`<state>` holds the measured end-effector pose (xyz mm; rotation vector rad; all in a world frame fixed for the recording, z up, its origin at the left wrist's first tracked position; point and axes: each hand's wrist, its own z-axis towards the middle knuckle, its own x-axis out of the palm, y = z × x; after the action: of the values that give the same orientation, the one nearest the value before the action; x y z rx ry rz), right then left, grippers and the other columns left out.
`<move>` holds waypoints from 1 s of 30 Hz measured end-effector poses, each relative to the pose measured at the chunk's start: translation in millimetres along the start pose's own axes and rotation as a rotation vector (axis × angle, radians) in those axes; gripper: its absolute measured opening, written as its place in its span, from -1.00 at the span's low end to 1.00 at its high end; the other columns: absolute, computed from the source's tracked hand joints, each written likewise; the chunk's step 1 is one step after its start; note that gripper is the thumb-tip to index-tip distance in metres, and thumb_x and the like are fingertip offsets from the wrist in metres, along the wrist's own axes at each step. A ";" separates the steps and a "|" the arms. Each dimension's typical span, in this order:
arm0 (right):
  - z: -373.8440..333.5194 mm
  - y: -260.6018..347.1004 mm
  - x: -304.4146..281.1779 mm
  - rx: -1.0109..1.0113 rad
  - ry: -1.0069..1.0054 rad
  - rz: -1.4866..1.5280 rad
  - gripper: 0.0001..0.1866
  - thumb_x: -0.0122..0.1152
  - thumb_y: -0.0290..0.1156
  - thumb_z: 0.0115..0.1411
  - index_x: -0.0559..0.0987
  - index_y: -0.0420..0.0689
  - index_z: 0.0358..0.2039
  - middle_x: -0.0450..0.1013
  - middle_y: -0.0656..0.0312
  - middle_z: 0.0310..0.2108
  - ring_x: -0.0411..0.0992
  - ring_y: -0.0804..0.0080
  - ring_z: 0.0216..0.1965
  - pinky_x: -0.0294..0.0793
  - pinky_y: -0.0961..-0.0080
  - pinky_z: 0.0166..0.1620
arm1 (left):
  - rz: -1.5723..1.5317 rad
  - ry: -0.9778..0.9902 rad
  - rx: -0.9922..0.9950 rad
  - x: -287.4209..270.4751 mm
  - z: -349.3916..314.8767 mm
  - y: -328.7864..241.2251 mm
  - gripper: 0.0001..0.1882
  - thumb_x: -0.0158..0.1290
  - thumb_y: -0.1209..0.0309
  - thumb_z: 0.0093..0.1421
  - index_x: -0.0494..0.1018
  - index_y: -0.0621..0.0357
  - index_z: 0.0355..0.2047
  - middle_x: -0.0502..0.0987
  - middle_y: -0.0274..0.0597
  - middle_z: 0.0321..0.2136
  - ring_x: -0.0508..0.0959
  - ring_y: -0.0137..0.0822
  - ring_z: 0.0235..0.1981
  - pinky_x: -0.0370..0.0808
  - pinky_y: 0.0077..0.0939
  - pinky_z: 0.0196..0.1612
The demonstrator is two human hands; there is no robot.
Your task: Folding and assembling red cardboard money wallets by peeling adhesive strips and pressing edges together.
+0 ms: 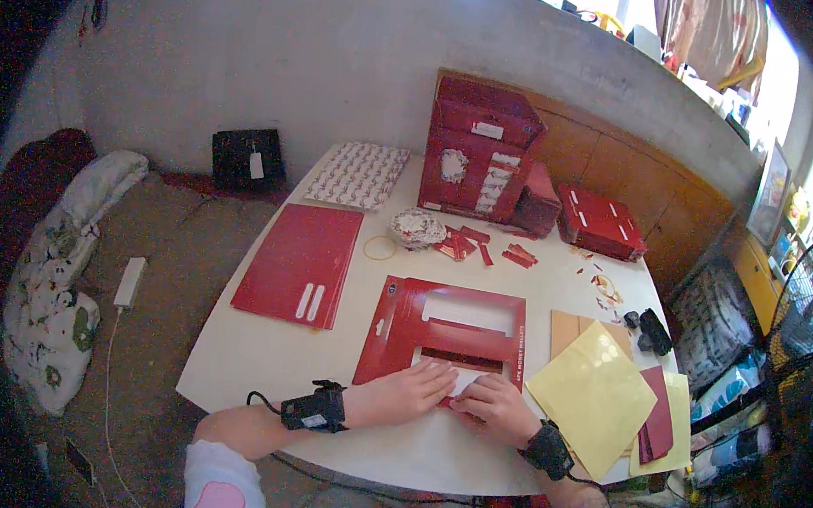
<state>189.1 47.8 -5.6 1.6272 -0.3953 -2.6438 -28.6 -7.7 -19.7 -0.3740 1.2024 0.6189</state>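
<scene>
In front of me on the white table lies a flat red cardboard packaging blank point(393, 331) with two cut-out windows. White shows through the far window, and a white piece point(466, 377) lies in the near one. My left hand point(404, 394) rests on the blank's near edge, fingers stretched out over the white piece. Close to it, my right hand point(499, 409) has its fingers bent and drawn together at the same edge. What they pinch is hidden beneath them. Both wrists wear black strapped devices with cables.
A stack of red sheets point(297, 265) lies left, a patterned white sheet point(358, 175) behind it. At the back stand a red box point(479, 152), a crumpled ball point(417, 227) and red packs point(603, 223). Yellow sheets point(592, 397) lie right, near black clips point(649, 333) and red scraps point(519, 255).
</scene>
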 end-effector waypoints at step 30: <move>55.8 -50.7 7.5 0.416 -0.045 0.077 -0.85 0.05 -0.43 0.11 0.38 -0.25 -0.35 0.39 -0.03 -0.38 0.39 -0.01 -0.32 0.39 0.23 -0.25 | -0.016 -0.211 -0.271 10.5 4.8 50.9 -0.71 -0.06 0.42 0.13 0.40 0.33 -0.16 0.43 0.01 -0.11 0.41 -0.09 -0.03 0.31 -0.21 0.04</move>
<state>142.7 107.4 0.5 1.6001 -1.0465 -2.6718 -54.5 37.2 -25.4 -0.5324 0.9150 0.7904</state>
